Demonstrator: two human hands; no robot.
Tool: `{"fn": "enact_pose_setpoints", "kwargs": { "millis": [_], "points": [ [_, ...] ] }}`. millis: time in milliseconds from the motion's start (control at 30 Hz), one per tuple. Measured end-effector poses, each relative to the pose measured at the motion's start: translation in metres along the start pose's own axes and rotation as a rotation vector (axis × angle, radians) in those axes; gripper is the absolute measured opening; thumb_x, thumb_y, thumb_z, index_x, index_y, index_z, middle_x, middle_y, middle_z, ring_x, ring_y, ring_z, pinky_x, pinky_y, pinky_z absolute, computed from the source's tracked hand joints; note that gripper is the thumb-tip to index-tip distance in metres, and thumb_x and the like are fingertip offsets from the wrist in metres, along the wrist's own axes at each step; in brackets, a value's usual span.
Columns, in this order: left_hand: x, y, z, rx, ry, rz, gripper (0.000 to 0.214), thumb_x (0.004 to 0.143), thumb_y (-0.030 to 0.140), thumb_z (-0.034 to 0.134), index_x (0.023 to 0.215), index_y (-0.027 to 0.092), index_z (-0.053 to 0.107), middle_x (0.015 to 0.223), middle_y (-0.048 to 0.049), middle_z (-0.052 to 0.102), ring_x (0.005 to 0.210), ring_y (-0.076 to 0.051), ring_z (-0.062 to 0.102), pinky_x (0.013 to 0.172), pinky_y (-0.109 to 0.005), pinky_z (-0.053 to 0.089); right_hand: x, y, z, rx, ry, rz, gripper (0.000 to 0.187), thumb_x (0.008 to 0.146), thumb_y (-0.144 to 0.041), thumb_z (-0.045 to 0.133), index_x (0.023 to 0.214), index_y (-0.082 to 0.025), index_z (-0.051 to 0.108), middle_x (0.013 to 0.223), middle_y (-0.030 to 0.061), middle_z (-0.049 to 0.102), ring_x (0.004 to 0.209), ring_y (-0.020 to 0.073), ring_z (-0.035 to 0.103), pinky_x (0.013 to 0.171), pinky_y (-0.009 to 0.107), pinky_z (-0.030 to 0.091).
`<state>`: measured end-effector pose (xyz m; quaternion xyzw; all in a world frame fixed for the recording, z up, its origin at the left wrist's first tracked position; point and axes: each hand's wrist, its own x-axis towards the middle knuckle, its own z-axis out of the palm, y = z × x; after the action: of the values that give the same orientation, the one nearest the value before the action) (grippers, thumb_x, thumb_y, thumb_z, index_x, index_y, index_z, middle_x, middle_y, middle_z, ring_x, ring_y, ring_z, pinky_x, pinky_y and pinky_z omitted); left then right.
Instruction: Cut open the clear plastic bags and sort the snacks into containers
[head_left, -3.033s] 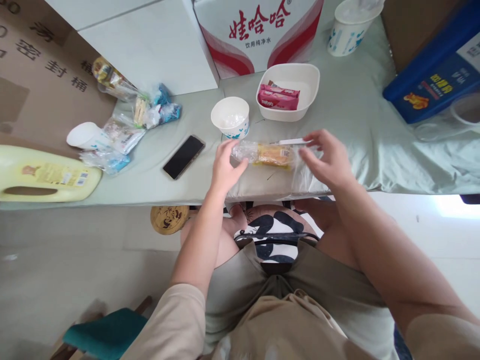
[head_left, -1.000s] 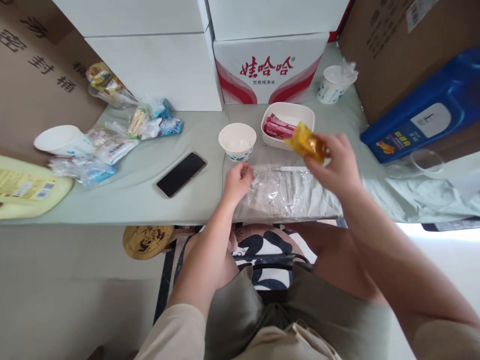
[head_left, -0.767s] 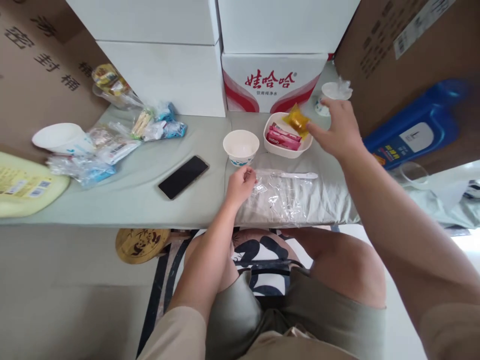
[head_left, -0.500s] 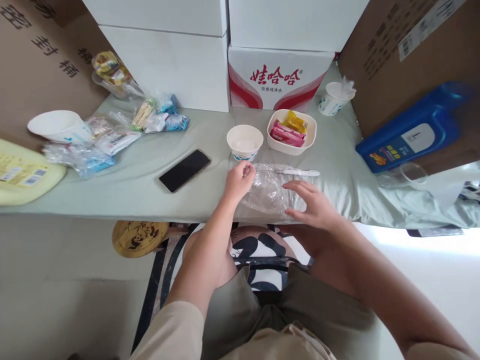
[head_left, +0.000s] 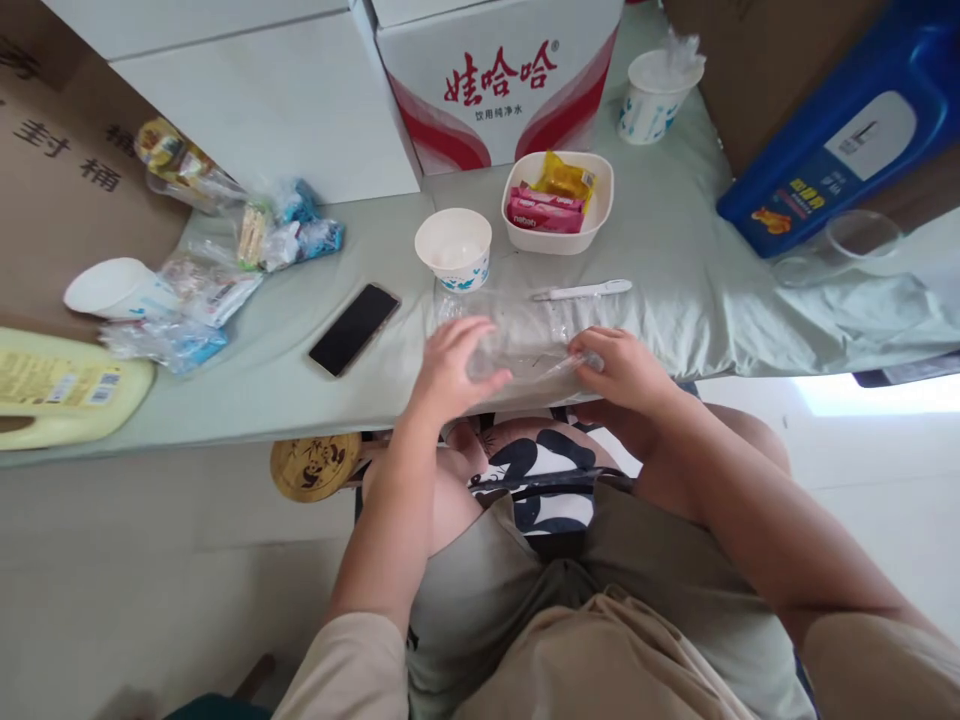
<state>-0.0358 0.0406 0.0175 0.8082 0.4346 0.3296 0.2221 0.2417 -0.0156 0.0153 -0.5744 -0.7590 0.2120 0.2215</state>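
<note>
A clear plastic bag (head_left: 517, 340) lies spread on the cloth near the table's front edge. My right hand (head_left: 621, 368) pinches the bag's right end between thumb and fingers. At the bag's left side, my left hand (head_left: 456, 370) is open, thumb and fingers apart, with nothing in its grasp. Just beyond the bag stands a white paper bowl (head_left: 455, 250) with blue print at its base. A white utility knife or pen-like tool (head_left: 583, 290) rests behind my right hand. Farther back, a white tray (head_left: 551, 243) holds pink packets (head_left: 546, 212) and a yellow packet (head_left: 566, 178).
Left of the bowl lies a black phone (head_left: 355, 330). Wrapped snacks (head_left: 289, 235), a paper cup (head_left: 120, 290) and a yellow jug (head_left: 75, 385) sit farther left. A blue bottle (head_left: 832, 140), a clear cup (head_left: 862, 245) and a paper cup (head_left: 652, 100) stand at right. Boxes (head_left: 502, 100) line the back.
My left hand has let go of the bag and opened. My right hand has closed on the bag's right end. The bag lies flatter, and the view has shifted.
</note>
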Motion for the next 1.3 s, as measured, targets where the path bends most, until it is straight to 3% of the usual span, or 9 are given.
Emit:
{"fn": "enact_pose_setpoints", "kwargs": {
  "millis": [133,267,433,533,633,867,967,1133,1300],
  "points": [
    [-0.011,-0.003,0.001,0.012,-0.232,-0.115,0.007,0.083,0.024,0.066,0.088,0.021,0.071,0.118,-0.0080,0.075,0.111,-0.025,0.069,0.105,-0.044,0.052,-0.001,0.008,-0.004,0.179,0.106,0.034,0.007,0.078,-0.026,0.058,0.084,-0.023,0.059,0.102,0.0085,0.075,0.093,0.0262,0.071,0.084,0.040,0.053],
    [-0.008,-0.020,-0.013,-0.175,-0.117,-0.247,0.016,0.088,0.034,0.061,0.088,0.020,0.070,0.104,-0.0076,0.079,0.103,-0.023,0.073,0.099,-0.040,0.056,-0.001,0.019,-0.008,0.319,0.216,0.067,0.013,0.077,-0.031,0.065,0.076,-0.024,0.054,0.101,0.0065,0.075,0.098,0.0271,0.071,0.091,0.044,0.052],
    [-0.012,-0.018,-0.016,-0.262,-0.158,-0.137,0.054,0.071,0.039,0.081,0.121,0.021,0.069,0.133,-0.0105,0.072,0.127,-0.027,0.065,0.114,-0.043,0.048,0.003,0.028,-0.005,0.450,0.333,0.200,0.019,0.079,-0.038,0.069,0.083,-0.025,0.056,0.097,0.0054,0.073,0.097,0.0258,0.071,0.092,0.047,0.052],
    [-0.013,-0.017,-0.009,-0.269,-0.104,-0.187,0.025,0.081,0.038,0.072,0.097,0.019,0.074,0.117,-0.0101,0.078,0.115,-0.026,0.071,0.109,-0.043,0.052,0.006,0.028,-0.002,0.533,0.385,0.185,0.028,0.078,-0.037,0.073,0.098,-0.026,0.057,0.107,0.0049,0.071,0.091,0.0216,0.070,0.091,0.045,0.053],
    [-0.011,-0.023,-0.007,-0.389,0.003,-0.295,0.031,0.092,0.046,0.058,0.091,0.018,0.073,0.103,-0.0108,0.079,0.103,-0.024,0.074,0.100,-0.042,0.057,0.009,0.029,0.000,0.613,0.440,0.110,0.039,0.077,-0.038,0.076,0.108,-0.028,0.055,0.109,0.0035,0.069,0.096,0.0208,0.070,0.096,0.044,0.053],
    [-0.017,-0.016,-0.003,-0.110,-0.257,-0.061,0.036,0.075,0.031,0.078,0.109,0.020,0.073,0.136,-0.0119,0.069,0.132,-0.029,0.062,0.117,-0.048,0.047,0.019,0.034,0.006,0.684,0.519,0.215,0.024,0.082,-0.038,0.072,0.095,-0.026,0.056,0.086,0.0002,0.066,0.074,0.0160,0.067,0.074,0.035,0.058],
    [-0.019,-0.010,0.003,-0.066,-0.169,-0.031,0.025,0.088,0.024,0.061,0.109,0.019,0.073,0.133,-0.0110,0.071,0.125,-0.024,0.067,0.113,-0.045,0.050,0.023,0.034,0.007,0.696,0.557,0.248,0.025,0.085,-0.038,0.070,0.100,-0.027,0.054,0.089,-0.0006,0.064,0.056,0.0105,0.058,0.054,0.028,0.052],
    [-0.018,-0.008,0.004,-0.076,-0.119,0.064,0.061,0.074,0.032,0.081,0.132,0.020,0.065,0.147,-0.0130,0.062,0.138,-0.028,0.058,0.118,-0.047,0.047,0.027,0.041,0.009,0.637,0.613,0.312,0.028,0.088,-0.043,0.069,0.106,-0.028,0.054,0.097,0.0029,0.064,0.052,0.0102,0.057,0.046,0.028,0.048],
    [-0.015,-0.014,0.012,-0.231,0.013,-0.168,0.020,0.091,0.035,0.062,0.092,0.020,0.075,0.109,-0.0095,0.080,0.108,-0.023,0.075,0.102,-0.042,0.058,0.028,0.045,0.013,0.725,0.571,0.281,0.053,0.087,-0.055,0.069,0.129,-0.033,0.046,0.115,0.0068,0.066,0.063,0.0140,0.065,0.058,0.034,0.057]
  ]
}}
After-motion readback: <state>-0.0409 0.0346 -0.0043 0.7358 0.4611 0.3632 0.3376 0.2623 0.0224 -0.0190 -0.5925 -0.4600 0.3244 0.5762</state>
